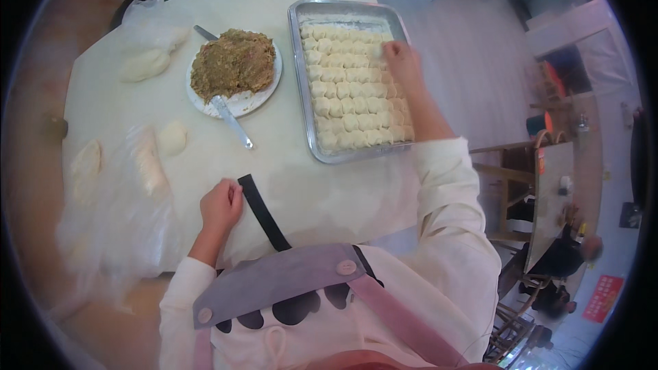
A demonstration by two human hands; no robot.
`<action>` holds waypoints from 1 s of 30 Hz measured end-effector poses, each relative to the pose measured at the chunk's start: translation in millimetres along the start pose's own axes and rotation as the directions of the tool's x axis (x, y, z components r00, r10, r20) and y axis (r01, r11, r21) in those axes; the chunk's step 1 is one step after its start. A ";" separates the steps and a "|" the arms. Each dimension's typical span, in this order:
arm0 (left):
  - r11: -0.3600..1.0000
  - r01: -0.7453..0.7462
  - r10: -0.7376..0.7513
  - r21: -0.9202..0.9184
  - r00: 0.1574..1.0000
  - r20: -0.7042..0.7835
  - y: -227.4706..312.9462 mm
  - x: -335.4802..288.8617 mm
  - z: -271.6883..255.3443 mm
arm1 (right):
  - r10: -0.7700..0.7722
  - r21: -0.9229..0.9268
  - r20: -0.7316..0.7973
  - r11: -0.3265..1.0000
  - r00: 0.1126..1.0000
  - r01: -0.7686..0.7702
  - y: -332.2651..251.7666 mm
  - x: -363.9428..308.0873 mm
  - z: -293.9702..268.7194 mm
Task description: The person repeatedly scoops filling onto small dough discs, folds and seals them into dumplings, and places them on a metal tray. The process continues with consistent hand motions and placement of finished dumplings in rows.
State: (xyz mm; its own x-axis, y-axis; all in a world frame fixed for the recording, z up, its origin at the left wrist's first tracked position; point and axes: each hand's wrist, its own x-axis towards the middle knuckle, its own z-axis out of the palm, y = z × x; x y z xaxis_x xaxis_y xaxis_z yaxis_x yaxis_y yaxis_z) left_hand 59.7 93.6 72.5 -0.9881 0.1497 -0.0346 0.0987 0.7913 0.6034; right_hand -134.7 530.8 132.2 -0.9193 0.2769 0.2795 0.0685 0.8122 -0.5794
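Observation:
My right hand point(404, 62) reaches over the right side of a metal tray point(299, 89). Its fingers are pinched at the end of an upper row, on a dumpling that they mostly hide. Several rows of pale dumplings point(349, 89) fill most of the tray. My left hand point(223, 204) is curled closed above the table's near edge, beside a black strap point(262, 212); whatever it may hold is hidden. Ahead of it stands a white plate point(247, 104) heaped with brown filling point(233, 62). A flat metal spreader point(234, 125) sticks out of the heap toward me.
A pale table point(281, 171) bears all this. On its left lie a dough piece point(173, 138), dough under clear plastic point(147, 161) and another bagged lump point(145, 66). A second handle point(204, 32) pokes from behind the filling. At far right are a wooden table point(552, 192) and seated people.

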 end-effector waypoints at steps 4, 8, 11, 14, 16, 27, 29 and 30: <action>0.969 -0.243 0.247 0.047 0.958 -0.143 -3.5 -6.4 6.9 | 0.031 -0.257 -0.116 0.965 0.993 -0.060 57.8 64.2 -1.6; 0.982 -0.189 0.187 -0.003 0.972 -0.146 -3.1 -4.9 7.1 | 0.104 -0.464 -0.085 0.876 0.991 -0.132 56.3 74.6 4.0; 0.981 -0.193 0.189 -0.011 0.970 -0.156 -3.6 -4.6 7.5 | 0.092 -0.593 -0.049 0.799 0.994 -0.104 47.8 73.3 9.5; 0.981 -0.195 0.191 -0.009 0.969 -0.158 -3.0 -4.2 8.0 | 0.138 -0.646 0.035 0.759 0.990 -0.083 46.8 76.7 13.3; 0.984 -0.179 0.175 -0.011 0.973 -0.151 -2.4 -3.5 7.4 | 0.200 -0.648 0.069 0.754 0.977 -0.108 44.2 78.2 12.3; 0.954 -0.140 0.071 -0.263 0.964 -0.258 -30.2 -7.5 7.0 | 0.050 -0.584 0.065 0.812 0.997 -0.003 68.9 85.9 12.7; 0.976 -0.010 -0.076 -0.217 0.921 -0.382 -28.4 3.7 -5.6 | 0.017 -0.394 0.064 0.919 0.998 0.009 50.9 67.4 5.1; 0.992 0.049 -0.093 -0.118 0.911 -0.401 -37.3 16.6 -11.7 | -0.148 -0.384 0.034 0.911 0.988 0.149 41.1 60.6 1.4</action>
State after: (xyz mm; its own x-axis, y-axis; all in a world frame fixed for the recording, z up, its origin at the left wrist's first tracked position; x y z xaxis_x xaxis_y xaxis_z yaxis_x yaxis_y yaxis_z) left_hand 38.2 59.7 58.8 -0.9568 -0.1753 0.2319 0.0352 0.7221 0.6909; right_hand -188.1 580.3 124.2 -0.9320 0.1364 0.3357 0.0741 0.9786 -0.1920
